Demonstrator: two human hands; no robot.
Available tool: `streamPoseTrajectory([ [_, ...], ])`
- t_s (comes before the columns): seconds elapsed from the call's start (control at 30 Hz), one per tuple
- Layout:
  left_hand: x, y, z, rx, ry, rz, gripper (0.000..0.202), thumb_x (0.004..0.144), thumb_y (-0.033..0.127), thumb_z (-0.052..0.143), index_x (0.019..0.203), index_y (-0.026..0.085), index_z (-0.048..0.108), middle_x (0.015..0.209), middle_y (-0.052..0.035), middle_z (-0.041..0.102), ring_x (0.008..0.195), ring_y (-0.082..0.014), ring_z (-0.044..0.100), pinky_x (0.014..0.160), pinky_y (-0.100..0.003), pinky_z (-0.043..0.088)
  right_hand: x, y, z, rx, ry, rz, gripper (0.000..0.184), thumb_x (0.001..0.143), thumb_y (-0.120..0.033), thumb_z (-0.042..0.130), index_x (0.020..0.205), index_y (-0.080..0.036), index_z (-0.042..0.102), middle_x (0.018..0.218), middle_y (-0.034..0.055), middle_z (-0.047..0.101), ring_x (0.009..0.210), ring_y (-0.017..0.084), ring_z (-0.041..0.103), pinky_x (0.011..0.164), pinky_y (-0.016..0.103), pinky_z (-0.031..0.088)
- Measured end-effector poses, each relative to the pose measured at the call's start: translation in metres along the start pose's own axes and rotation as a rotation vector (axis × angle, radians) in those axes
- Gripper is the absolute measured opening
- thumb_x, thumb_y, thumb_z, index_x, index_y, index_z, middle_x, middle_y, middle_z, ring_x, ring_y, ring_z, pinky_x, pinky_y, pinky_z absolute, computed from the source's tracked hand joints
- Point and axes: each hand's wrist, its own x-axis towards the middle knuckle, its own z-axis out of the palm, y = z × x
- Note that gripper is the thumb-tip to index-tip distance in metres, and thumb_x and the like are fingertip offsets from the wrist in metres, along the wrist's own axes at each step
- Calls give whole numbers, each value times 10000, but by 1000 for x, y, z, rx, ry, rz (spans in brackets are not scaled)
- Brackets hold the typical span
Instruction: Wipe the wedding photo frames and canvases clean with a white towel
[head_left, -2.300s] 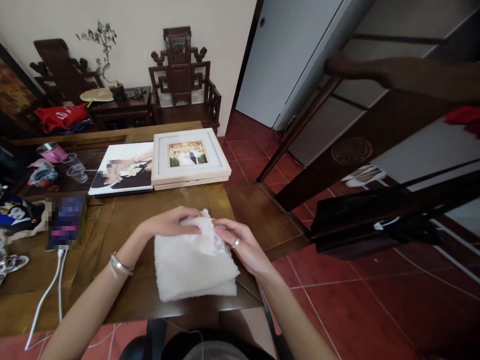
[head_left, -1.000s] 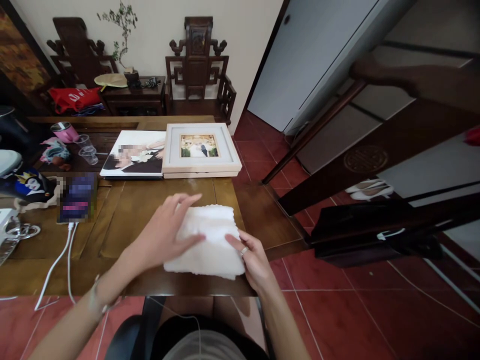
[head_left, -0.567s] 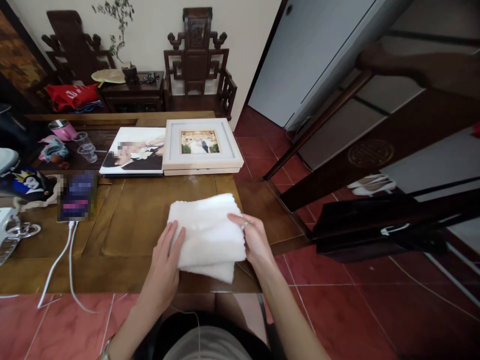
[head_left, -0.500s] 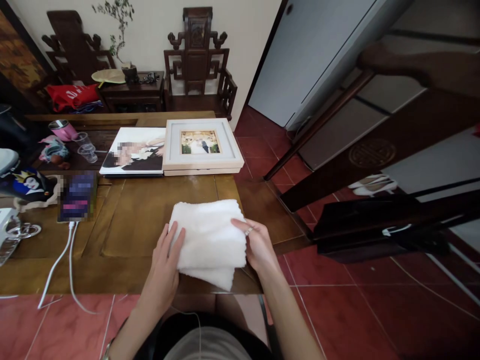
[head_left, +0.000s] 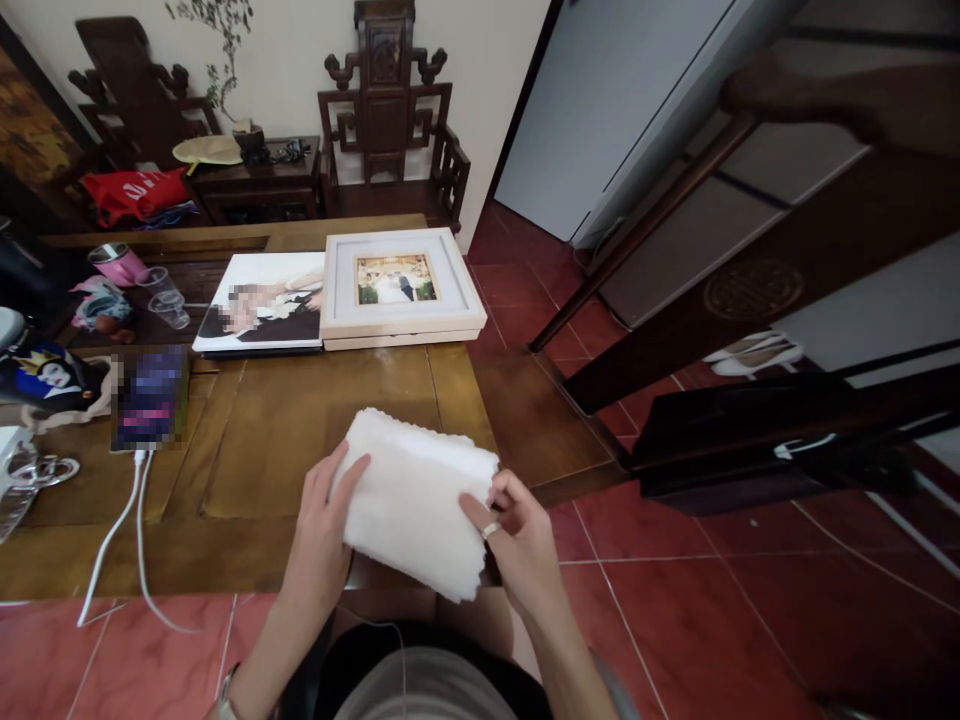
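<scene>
A folded white fluffy cloth [head_left: 420, 500] with scalloped edges is held between my two hands at the front edge of the wooden table [head_left: 262, 430]. My left hand [head_left: 322, 510] grips its left side, thumb lying on top and the other fingers along and behind the edge. On the right side, my right hand [head_left: 517, 530] pinches the cloth, with the ringed thumb on top and the fingers curled at the edge. The cloth is tilted, its right end nearer to me. Its underside is hidden.
Beyond the cloth lie a framed photo box [head_left: 401, 285] and a photo album [head_left: 262, 300]. To the left are a phone [head_left: 152, 400] with white cables, a pink cup [head_left: 118, 264] and clear plastic cups [head_left: 169, 305]. A dark wooden chair [head_left: 675, 330] stands close on the right.
The cloth has turned clockwise, its right end coming down towards me. Its lower layer no longer shows below the front edge. My right hand has moved down, its fingers now curled at the edge.
</scene>
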Motion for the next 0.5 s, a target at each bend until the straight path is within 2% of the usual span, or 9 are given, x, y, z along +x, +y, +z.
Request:
streamPoseTrajectory([
  [0.1,1,-1,-4,108,-75,36,674,821,-17,369,1417,298,347,1532,-122,287,1397,-315,267,1004,-522,327,2,-9,-3,-29,-118,-14,330,746,-403,714,889,-253,458,813,-26,587,663,140,518,566,226,404],
  [0.17,4,-2,-8,152,-124,84,700,815,-41,350,1430,293,334,1542,-131,275,1426,-330,209,997,-533,301,10,-16,-2,-100,-134,-52,306,762,-429,693,873,-246,473,802,-23,566,664,141,505,573,233,405],
  [0.27,6,-5,-13,141,-162,153,722,827,-54,320,1458,295,281,1544,-135,270,1440,-311,186,998,-497,319,25,-19,1,-219,-58,-136,334,782,-480,655,705,-220,460,660,-37,491,568,118,422,503,232,335],
  [0.33,6,-8,-14,130,-181,167,731,833,-49,327,1473,294,241,1544,-140,266,1440,-306,188,994,-487,343,30,-14,1,-209,1,-142,369,776,-499,654,661,-213,451,613,-41,467,529,107,390,471,234,294],
  [0.43,2,-12,-12,114,-198,177,770,818,-58,336,1483,306,202,1550,-126,254,1442,-305,182,998,-503,368,28,-5,-2,-88,55,-98,370,738,-488,699,697,-215,453,653,-30,527,533,111,450,476,226,325],
  [0.5,1,-14,-14,102,-211,172,796,806,-62,340,1487,320,181,1557,-106,242,1448,-304,156,1009,-522,373,22,-2,-4,-20,63,-67,370,711,-463,733,791,-230,457,729,-15,594,565,129,522,502,229,385],
])
